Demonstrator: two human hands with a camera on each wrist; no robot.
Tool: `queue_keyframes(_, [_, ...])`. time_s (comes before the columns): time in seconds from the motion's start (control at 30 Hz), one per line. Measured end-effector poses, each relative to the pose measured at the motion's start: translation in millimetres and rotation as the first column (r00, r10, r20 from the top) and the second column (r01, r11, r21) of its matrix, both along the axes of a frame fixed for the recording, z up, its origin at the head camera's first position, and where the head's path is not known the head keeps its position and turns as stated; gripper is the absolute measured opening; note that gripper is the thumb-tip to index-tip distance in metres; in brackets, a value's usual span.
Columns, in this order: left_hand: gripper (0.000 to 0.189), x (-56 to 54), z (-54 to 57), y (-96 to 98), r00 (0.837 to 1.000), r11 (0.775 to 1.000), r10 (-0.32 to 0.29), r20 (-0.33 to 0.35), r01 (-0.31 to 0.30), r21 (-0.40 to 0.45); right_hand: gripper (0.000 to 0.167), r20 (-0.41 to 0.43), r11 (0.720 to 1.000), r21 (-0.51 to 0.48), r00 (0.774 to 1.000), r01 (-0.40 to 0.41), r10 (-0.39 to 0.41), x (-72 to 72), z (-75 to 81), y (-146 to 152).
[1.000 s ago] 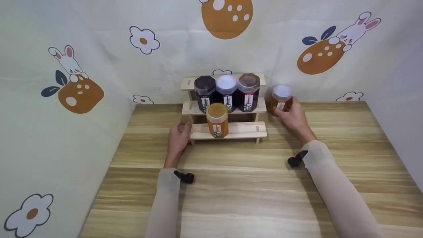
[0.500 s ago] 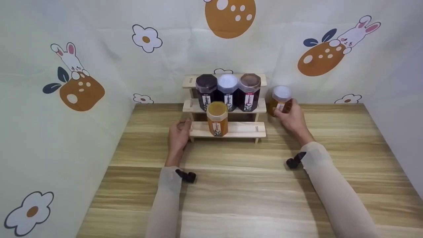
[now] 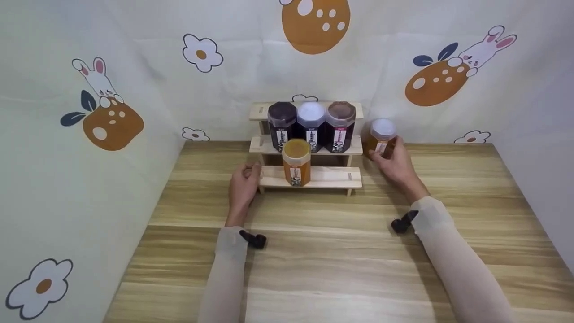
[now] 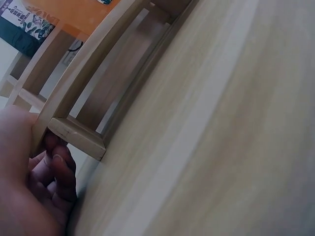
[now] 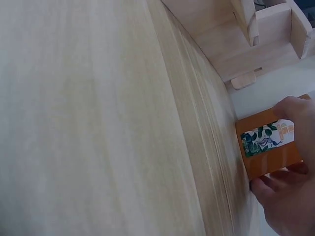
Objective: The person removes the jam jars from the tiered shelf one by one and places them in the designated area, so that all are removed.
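Note:
My left hand (image 3: 243, 185) grips the left end of the lowest step of a three-step wooden display rack (image 3: 332, 176). Its thumb lies over the step and curled fingers (image 4: 61, 172) reach beneath. To the right of the rack, my right hand (image 3: 397, 163) holds an amber jar (image 3: 381, 140) with a whitish lid, upright on the table by the back wall. Thumb and fingers are on opposite sides of this jar's label (image 5: 266, 137). An orange-yellow jar (image 3: 296, 163) stands on the lowest step, left of its middle.
On the middle step stand three dark jars in a row: a black-topped one (image 3: 282, 128), a white-topped one (image 3: 311, 128) and a brown-topped one (image 3: 341, 128). Patterned cloth walls (image 3: 251, 67) close off the back and sides of the wood-grain table (image 3: 323, 251).
The head view has shifted slightly. Both hands keep their holds, and the rack and jars stay in place.

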State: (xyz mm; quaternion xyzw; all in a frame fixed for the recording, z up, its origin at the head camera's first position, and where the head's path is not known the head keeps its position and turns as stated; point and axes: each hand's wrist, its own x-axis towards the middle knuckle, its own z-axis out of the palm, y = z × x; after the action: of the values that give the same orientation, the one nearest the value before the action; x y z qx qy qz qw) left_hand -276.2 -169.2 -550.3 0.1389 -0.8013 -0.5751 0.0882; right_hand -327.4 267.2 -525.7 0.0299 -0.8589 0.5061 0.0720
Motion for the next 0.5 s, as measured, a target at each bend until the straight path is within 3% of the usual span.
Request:
queue_keyframes(0.1, [0.037, 1.2, -0.5, -0.4, 1.0, 1.0, -0.004, 0.023, 0.004, -0.018, 0.094, -0.044, 1.0, 0.005, 0.999, 0.016, -0.016, 7.1, 5.1, -2.5])
queue_keyframes(0.23, [0.04, 2.0, -0.1, -1.6, 0.999, 0.998, -0.02, 0.026, 0.022, -0.058, 0.095, -0.081, 0.989, -0.01, 0.985, 0.15, -0.15, 24.7, 20.8, -10.0])
queue_keyframes(0.37, [0.042, 1.8, 0.2, -1.9, 0.999, 0.996, -0.032, 0.026, 0.034, -0.083, 0.085, -0.188, 0.963, -0.101, 0.945, 0.251, -0.267, 43.1, 40.0, -26.9])
queue_keyframes(0.5, [0.044, 1.9, -0.4, -2.5, 0.999, 0.996, -0.029, 0.033, 0.032, -0.079, 0.067, -0.362, 0.959, -0.194, 0.893, 0.207, -0.266, 57.8, 55.6, -54.3])
